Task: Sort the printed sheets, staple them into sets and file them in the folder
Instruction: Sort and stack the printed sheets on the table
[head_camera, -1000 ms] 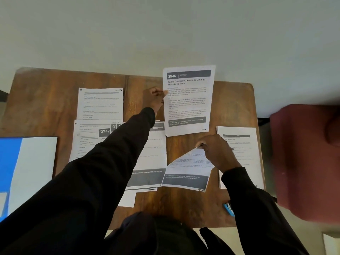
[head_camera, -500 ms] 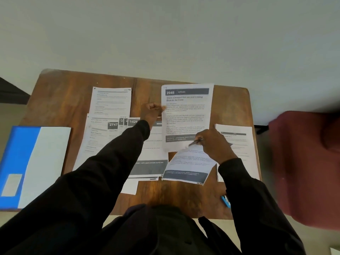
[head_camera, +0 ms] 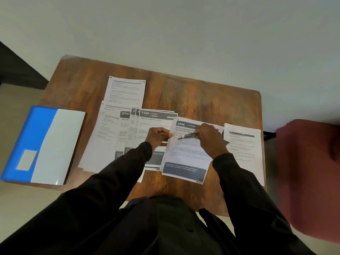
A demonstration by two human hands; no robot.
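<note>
The printed sheet headed 2946 [head_camera: 185, 159] lies over another sheet near the table's front middle. My left hand [head_camera: 157, 136] pinches its left edge. My right hand [head_camera: 209, 138] lies on its top part and grips a thin dark object, perhaps a pen or stapler [head_camera: 189, 135], pointed left toward my left hand. Left of it, fanned sheets headed 2747 [head_camera: 110, 137] and 1426 [head_camera: 156, 118] overlap. One more sheet [head_camera: 127, 91] lies behind them and another [head_camera: 242, 144] at the right. The blue and white folder [head_camera: 44, 144] lies shut at the table's left edge.
The wooden table [head_camera: 193, 96] stands against a pale wall; its far half is bare wood. A dark red chair or cushion [head_camera: 309, 177] sits close to the right edge. My dark sleeves cover the table's front edge.
The 2946 sheet came down from the far side onto the sheet under my right hand. My left hand drew back with it, and both hands now meet at its upper edge.
</note>
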